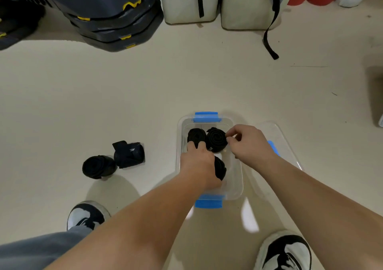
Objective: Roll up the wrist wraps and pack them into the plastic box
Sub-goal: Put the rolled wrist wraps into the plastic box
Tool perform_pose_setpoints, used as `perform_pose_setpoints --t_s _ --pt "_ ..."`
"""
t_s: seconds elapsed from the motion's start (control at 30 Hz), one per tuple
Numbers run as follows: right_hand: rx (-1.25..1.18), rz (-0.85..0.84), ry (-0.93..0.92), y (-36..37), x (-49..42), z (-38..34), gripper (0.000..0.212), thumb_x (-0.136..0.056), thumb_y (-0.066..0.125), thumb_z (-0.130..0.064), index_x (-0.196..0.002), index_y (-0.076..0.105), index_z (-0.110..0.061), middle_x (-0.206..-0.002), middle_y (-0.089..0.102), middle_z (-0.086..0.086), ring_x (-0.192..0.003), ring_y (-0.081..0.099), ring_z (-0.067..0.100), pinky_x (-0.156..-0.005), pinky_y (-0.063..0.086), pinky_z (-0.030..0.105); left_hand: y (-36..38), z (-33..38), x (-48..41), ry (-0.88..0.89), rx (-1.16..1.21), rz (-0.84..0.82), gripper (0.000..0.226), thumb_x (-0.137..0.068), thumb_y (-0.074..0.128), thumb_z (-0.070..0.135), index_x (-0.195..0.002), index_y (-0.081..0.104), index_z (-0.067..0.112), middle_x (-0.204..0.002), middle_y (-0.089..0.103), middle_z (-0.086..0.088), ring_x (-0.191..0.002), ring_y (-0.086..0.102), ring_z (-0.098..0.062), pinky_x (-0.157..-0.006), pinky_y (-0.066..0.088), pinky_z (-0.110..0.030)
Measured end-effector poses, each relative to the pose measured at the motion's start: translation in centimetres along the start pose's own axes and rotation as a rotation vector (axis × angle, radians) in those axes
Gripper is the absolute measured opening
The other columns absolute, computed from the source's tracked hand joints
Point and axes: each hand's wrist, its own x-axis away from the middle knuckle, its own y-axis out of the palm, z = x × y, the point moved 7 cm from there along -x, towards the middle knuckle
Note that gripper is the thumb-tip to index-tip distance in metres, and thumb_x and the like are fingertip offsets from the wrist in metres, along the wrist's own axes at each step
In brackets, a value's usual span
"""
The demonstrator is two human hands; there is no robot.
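Observation:
A clear plastic box (236, 178) with blue clips stands on the floor between my feet. Three black rolled wrist wraps are in it: one at the far left (195, 135), one at the far right (216, 139), one nearer me (220, 167). My left hand (198, 162) reaches into the box, its fingers curled over the far-left roll and its palm against the near roll. My right hand (247, 143) pinches the edge of the far-right roll. Two more black rolled wraps (99, 166) (128, 153) lie on the floor left of the box.
The box's clear lid (279, 143) lies on the floor right of the box. My shoes (87, 214) (287, 251) flank the near end. Stacked dark pads (116, 21) and pale cushions (188, 0) line the far side, with a black strap (269, 41) trailing down.

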Motion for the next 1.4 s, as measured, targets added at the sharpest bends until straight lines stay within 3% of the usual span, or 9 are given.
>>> perform_pose_setpoints --t_s 0.2,0.43,0.6,0.7,0.77,0.9,1.1,1.27,1.4 --pt "-0.119 -0.342 0.371 3.3 1.7 0.8 0.018 -0.094 0.051 -0.003 -0.1 0.068 0.001 -0.084 0.077 0.025 -0.072 0.079 0.039 -0.073 0.067 0.048 -0.1 -0.7 -1.5 -0.032 0.172 0.093 0.062 -0.076 0.077 0.059 -0.119 0.053 0.022 -0.126 0.037 -0.001 -0.118 0.042 -0.024 -0.079 0.052 -0.037" --pt "0.201 -0.66 0.294 9.3 3.3 1.2 0.043 -0.1 0.048 -0.003 -0.139 0.063 -0.011 -0.137 0.063 0.014 -0.105 0.062 0.027 -0.097 0.058 0.042 -2.8 -6.0 0.5 -0.017 0.039 0.315 0.037 -0.085 0.069 0.02 -0.121 0.059 0.024 -0.133 0.046 -0.002 -0.119 0.045 -0.028 -0.084 0.035 -0.035" --pt "0.174 -0.634 0.23 10.7 3.2 1.2 0.059 -0.094 0.038 -0.003 -0.141 0.062 -0.031 -0.148 0.058 0.004 -0.094 0.051 0.02 -0.077 0.042 0.034 0.2 -8.4 1.0 -0.083 0.274 0.148 0.045 -0.093 0.066 0.01 -0.134 0.057 0.024 -0.153 0.031 -0.008 -0.134 0.042 -0.029 -0.093 0.051 -0.039" --pt "0.221 -0.665 0.23 11.4 3.4 1.4 0.062 -0.099 0.05 -0.015 -0.156 0.046 -0.038 -0.153 0.053 -0.002 -0.122 0.056 0.019 -0.104 0.045 0.031 1.9 -8.0 1.0 -0.092 0.336 0.109 0.039 -0.093 0.061 0.004 -0.126 0.06 0.023 -0.152 0.032 -0.007 -0.133 0.042 -0.027 -0.092 0.051 -0.038" --pt "0.24 -0.657 0.252 11.6 3.7 1.3 0.067 -0.097 0.053 -0.017 -0.158 0.041 -0.04 -0.149 0.054 -0.002 -0.13 0.055 0.022 -0.111 0.044 0.032 2.6 -7.7 0.9 -0.094 0.362 0.1 0.035 -0.094 0.059 0.005 -0.125 0.061 0.022 -0.15 0.034 -0.007 -0.132 0.043 -0.027 -0.089 0.049 -0.037" --pt "0.409 -0.554 0.17 10.9 2.7 -0.9 0.034 -0.097 0.05 -0.015 -0.124 0.071 -0.014 -0.107 0.072 0.006 -0.093 0.068 0.023 -0.075 0.055 0.031 2.1 -8.2 1.5 -0.052 0.456 0.151 0.03 -0.102 0.059 0.022 -0.131 0.06 0.022 -0.152 0.039 -0.006 -0.127 0.052 -0.029 -0.093 0.051 -0.04" --pt "0.461 -0.492 0.101 11.6 1.5 -9.1 0.02 -0.093 0.051 -0.014 -0.094 0.069 -0.005 -0.07 0.075 0.007 -0.062 0.071 0.023 -0.057 0.055 0.028 -0.7 -14.3 4.5 -0.104 0.795 0.465 0.026 -0.097 0.063 0.017 -0.123 0.059 0.019 -0.126 0.051 0.006 -0.079 0.063 -0.024 -0.082 0.055 -0.044" --pt "0.646 -0.257 -0.309 17.6 1.3 -15.9 0.019 -0.098 0.054 -0.031 -0.112 0.059 -0.02 -0.112 0.063 0.003 -0.101 0.062 0.028 -0.075 0.048 0.036 0.5 -24.5 7.5 -0.47 0.776 0.556 0.041 -0.088 0.059 0.007 -0.127 0.061 0.018 -0.133 0.049 -0.001 -0.115 0.057 -0.027 -0.092 0.051 -0.042" --pt "0.552 -0.389 -0.381 23.9 1.7 -17.0 0.063 -0.093 0.064 -0.021 -0.15 0.041 -0.031 -0.152 0.034 0.005 -0.134 0.043 0.029 -0.092 0.053 0.044 4.8 -30.2 9.4 -0.642 0.614 0.279 0.078 -0.086 0.063 0.01 -0.158 0.038 0.029 -0.172 0.012 -0.007 -0.154 0.019 -0.034 -0.116 0.039 -0.047"
